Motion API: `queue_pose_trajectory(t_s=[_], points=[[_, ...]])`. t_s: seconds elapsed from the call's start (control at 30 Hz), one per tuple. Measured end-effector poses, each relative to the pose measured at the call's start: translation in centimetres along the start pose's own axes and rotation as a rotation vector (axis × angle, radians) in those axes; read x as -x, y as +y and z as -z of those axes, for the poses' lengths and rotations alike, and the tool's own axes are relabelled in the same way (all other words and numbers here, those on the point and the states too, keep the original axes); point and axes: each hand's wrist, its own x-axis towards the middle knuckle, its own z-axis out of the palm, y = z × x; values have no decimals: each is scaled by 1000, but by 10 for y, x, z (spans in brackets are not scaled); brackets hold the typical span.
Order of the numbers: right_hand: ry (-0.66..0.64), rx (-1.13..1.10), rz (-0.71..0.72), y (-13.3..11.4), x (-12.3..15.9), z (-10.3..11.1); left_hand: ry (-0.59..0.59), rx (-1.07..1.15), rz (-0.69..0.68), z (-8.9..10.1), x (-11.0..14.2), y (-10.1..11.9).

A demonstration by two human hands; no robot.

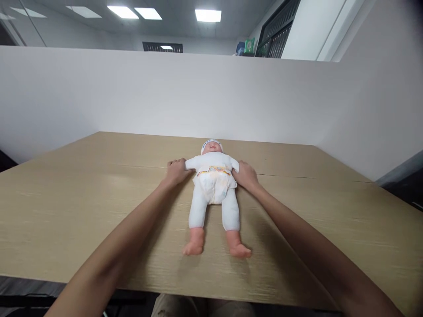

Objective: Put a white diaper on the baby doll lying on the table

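A baby doll (213,160) lies on its back on the wooden table, its head toward the far side and its bare feet toward me. It wears a white cap with dark lettering, a white suit and a printed diaper (214,187) around its hips. My left hand (177,171) is closed around the end of the doll's arm at the left. At the right, my right hand (246,175) grips the end of its other arm. The doll's own hands are hidden in my grip, and both its arms are held out sideways.
The light wooden table (99,185) reaches back to a white partition wall (211,97), with a seam running across its far part. Its near edge lies just in front of my legs (201,307). Beyond the wall, a green package (249,45) stands near a dark grille.
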Motion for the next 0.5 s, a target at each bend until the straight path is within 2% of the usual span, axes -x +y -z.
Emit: queue_pose_trajectory(t_s=[0.07, 0.13, 0.2, 0.23, 0.3, 0.37, 0.43, 0.47, 0.5], points=[[-4, -22, -26, -6, 7, 7, 16, -1, 31, 12, 9, 12], [-19, -55, -22, -5, 20, 21, 27, 15, 45, 32, 32, 28], [-49, -94, 9, 3, 41, 42, 32, 49, 49, 56, 74, 47], [-69, -123, 29, 8, 56, 54, 16, 84, 76, 67, 102, 56], [-115, -200, 66, 20, 94, 80, 9, 109, 95, 80, 177, 70], [-183, -429, 133, 33, 145, 106, -30, 234, 57, 77, 269, 74], [-296, -503, 167, 45, 208, 124, -168, 428, 37, 57, 367, 68], [-324, -511, 151, 50, 242, 128, -317, 514, 24, 44, 413, 61], [-334, -500, 136, 53, 275, 128, -393, 582, 46, 31, 455, 54]])
